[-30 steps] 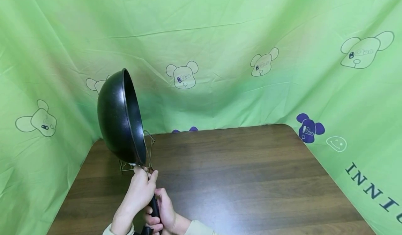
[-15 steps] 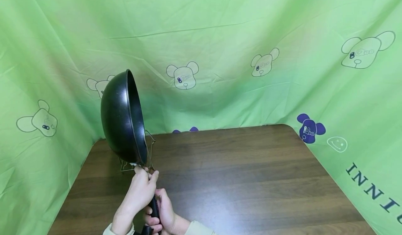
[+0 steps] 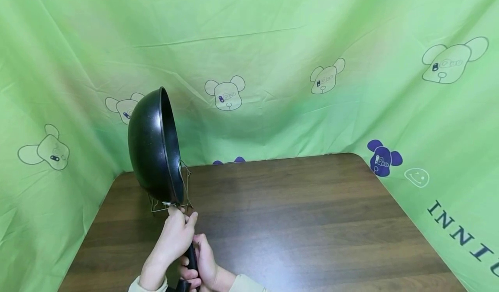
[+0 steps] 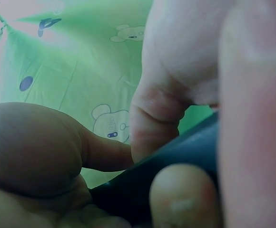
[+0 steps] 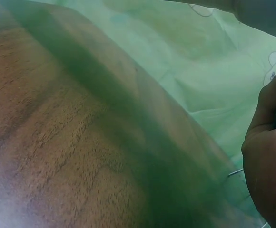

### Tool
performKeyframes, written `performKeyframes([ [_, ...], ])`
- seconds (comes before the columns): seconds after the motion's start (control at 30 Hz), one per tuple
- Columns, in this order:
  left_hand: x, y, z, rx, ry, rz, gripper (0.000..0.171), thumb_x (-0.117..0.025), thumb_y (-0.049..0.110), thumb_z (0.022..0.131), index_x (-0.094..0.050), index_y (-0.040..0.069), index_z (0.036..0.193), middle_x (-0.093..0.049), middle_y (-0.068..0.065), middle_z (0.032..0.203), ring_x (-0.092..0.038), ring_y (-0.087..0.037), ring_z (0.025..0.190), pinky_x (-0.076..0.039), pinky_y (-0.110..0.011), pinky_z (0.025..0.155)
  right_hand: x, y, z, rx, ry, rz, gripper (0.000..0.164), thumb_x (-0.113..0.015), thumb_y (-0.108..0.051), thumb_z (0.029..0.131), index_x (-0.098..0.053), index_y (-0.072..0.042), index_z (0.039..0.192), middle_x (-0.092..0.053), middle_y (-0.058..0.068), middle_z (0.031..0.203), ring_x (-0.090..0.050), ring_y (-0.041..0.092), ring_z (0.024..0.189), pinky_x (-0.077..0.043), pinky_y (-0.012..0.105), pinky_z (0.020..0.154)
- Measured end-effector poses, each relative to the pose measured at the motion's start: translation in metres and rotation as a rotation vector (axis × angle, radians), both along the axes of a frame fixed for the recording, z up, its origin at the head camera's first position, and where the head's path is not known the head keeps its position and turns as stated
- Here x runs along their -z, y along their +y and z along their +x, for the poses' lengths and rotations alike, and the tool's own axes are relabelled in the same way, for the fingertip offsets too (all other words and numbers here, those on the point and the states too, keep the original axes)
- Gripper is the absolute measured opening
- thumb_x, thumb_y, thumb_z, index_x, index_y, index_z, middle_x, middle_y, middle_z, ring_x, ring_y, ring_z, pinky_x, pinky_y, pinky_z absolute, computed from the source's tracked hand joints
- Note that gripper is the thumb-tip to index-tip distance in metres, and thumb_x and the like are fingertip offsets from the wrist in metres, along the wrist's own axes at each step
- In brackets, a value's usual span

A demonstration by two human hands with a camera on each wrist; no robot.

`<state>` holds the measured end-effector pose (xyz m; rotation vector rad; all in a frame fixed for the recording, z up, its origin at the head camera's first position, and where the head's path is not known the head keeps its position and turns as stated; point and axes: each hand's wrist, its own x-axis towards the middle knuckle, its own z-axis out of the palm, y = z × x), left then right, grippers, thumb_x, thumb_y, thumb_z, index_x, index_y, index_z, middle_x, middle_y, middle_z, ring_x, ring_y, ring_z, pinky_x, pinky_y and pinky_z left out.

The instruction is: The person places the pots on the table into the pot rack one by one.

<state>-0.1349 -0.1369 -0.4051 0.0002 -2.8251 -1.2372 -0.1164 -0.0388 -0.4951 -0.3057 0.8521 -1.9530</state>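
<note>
A deep black wok [image 3: 150, 149] stands on its side in the head view, its rounded bottom to the left and its opening to the right. Its black handle [image 3: 191, 257] points down toward the person. My left hand [image 3: 173, 235] grips the handle close to the wok's rim. Lower down, my right hand [image 3: 204, 261] has its fingers curled round the same handle. The left wrist view shows fingers [image 4: 183, 194] against the dark handle at close range. In the right wrist view, only part of the right hand [image 5: 269, 175] shows at the edge.
A thin wire rack [image 3: 187, 192] stands on the brown wooden table [image 3: 312, 222], partly hidden behind the wok. Whether the wok touches it, I cannot tell. A green curtain [image 3: 273, 123] with bear prints hangs round the table's back and sides.
The wok has turned a little to the right about its handle, and its opening looks narrower. Both hands keep nearly the same place and hold.
</note>
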Motion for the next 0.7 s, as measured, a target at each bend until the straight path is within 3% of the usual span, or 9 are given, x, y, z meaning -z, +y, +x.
performKeyframes([
  [0.27,0.0007,0.0004,-0.0015,0.0,-0.002,-0.008,0.032,-0.055,0.011,0.095,-0.037,-0.011,0.109,-0.054,-0.009,0.08,-0.051,-0.016,0.068,-0.043,-0.03,0.062,-0.0003,-0.0002,0.0012,0.026,-0.01,0.029,0.046,-0.022,-0.059,0.086,-0.033,-0.022,0.06,-0.027,-0.013,0.042,-0.021,0.0,0.032,-0.015,0.02,0.032],
  [0.57,0.0031,-0.0001,-0.0025,0.017,0.023,-0.024,0.021,-0.056,0.009,0.095,-0.042,-0.007,0.096,-0.048,-0.012,0.082,-0.048,-0.015,0.06,-0.041,-0.029,0.056,0.0019,-0.0004,0.001,0.016,-0.009,0.018,0.047,-0.02,-0.059,0.086,-0.033,-0.023,0.059,-0.028,-0.013,0.041,-0.022,0.0,0.032,-0.019,0.02,0.033],
  [0.7,0.0035,-0.0001,-0.0024,0.02,0.023,-0.019,0.022,-0.055,0.009,0.095,-0.04,-0.007,0.098,-0.049,-0.01,0.077,-0.047,-0.015,0.058,-0.04,-0.029,0.055,0.0025,-0.0002,0.0017,0.022,-0.01,0.024,0.047,-0.021,-0.059,0.086,-0.034,-0.023,0.059,-0.029,-0.013,0.041,-0.022,0.001,0.032,-0.019,0.022,0.033],
])
